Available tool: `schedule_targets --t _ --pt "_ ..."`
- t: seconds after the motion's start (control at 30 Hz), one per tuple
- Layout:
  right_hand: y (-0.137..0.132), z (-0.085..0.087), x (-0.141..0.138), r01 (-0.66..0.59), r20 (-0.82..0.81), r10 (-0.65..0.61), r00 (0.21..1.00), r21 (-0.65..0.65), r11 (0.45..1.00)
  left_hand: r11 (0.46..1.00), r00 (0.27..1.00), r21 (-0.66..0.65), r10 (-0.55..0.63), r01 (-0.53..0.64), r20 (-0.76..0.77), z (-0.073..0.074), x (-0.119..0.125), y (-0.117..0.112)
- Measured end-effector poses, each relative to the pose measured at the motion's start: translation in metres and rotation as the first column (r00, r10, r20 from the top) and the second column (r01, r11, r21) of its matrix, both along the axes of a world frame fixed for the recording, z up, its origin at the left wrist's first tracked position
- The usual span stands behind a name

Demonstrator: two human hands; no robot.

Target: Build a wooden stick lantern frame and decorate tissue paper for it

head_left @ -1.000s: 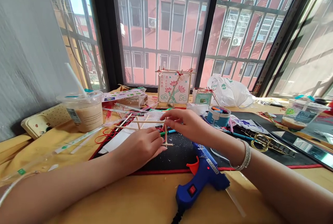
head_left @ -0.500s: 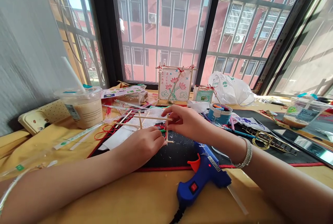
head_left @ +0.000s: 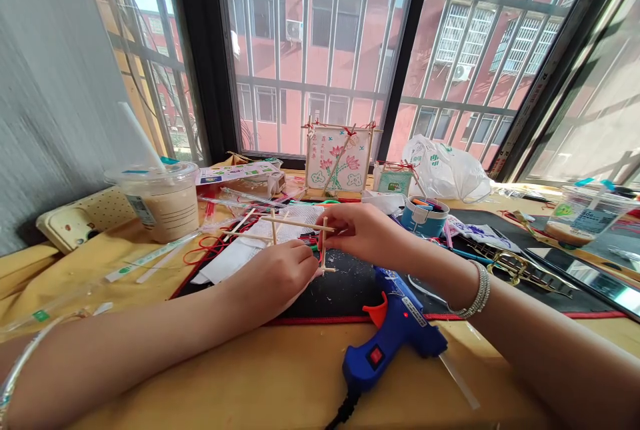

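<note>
My left hand [head_left: 273, 277] and my right hand [head_left: 365, 233] both grip a small frame of thin wooden sticks [head_left: 295, 223], held just above a black cutting mat [head_left: 330, 297]. The left fingers pinch its lower part near the upright stick, while the right fingertips hold its right corner. My hands hide part of the joints. Below my right wrist lies a blue hot glue gun [head_left: 390, 343] with a red switch, and its nozzle points toward the mat.
Behind the mat stand a stick-framed lotus picture [head_left: 339, 160], a blue pen cup [head_left: 424, 217] and a white plastic bag [head_left: 445, 170]. A plastic drink cup [head_left: 160, 207] stands at left beside a power strip [head_left: 75, 220]. Red string [head_left: 200, 250] lies near the mat. Barred windows run behind.
The stick frame and both hands have shifted slightly right and upward in the view, and the frame has turned a little. Both hands still hold it. The camera view has also tilted slightly.
</note>
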State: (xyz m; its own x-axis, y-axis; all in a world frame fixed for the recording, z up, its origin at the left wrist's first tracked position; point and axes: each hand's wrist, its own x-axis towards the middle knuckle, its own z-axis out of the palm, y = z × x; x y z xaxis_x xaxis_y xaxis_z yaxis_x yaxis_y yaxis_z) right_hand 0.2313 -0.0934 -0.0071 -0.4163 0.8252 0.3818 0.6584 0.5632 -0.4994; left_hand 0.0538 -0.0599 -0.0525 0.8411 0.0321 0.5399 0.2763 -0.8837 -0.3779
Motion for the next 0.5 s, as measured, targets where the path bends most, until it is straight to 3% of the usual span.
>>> schedule_targets --t 0.23,0.33,0.4,0.43,0.5 --pt "0.010 -0.006 0.009 0.006 -0.139 -0.012 0.990 -0.045 0.999 0.997 0.997 0.065 -0.032 0.027 0.068 0.010 -0.016 0.006" --pt "0.017 -0.010 0.018 -0.031 -0.249 0.005 0.969 -0.101 0.994 0.994 0.986 -0.027 0.108 -0.105 0.131 0.021 -0.032 0.017" --pt "0.020 -0.012 0.023 -0.039 -0.285 0.005 0.958 -0.115 0.993 0.925 0.950 -0.264 0.302 -0.273 0.074 0.027 -0.038 0.025" --pt "0.021 -0.013 0.025 -0.039 -0.292 0.002 0.956 -0.122 0.992 0.853 0.928 -0.396 0.372 -0.339 0.005 0.029 -0.039 0.028" --pt "0.021 -0.013 0.027 -0.045 -0.301 0.001 0.954 -0.140 0.989 0.681 0.903 -0.608 0.398 -0.408 -0.160 0.030 -0.038 0.032"
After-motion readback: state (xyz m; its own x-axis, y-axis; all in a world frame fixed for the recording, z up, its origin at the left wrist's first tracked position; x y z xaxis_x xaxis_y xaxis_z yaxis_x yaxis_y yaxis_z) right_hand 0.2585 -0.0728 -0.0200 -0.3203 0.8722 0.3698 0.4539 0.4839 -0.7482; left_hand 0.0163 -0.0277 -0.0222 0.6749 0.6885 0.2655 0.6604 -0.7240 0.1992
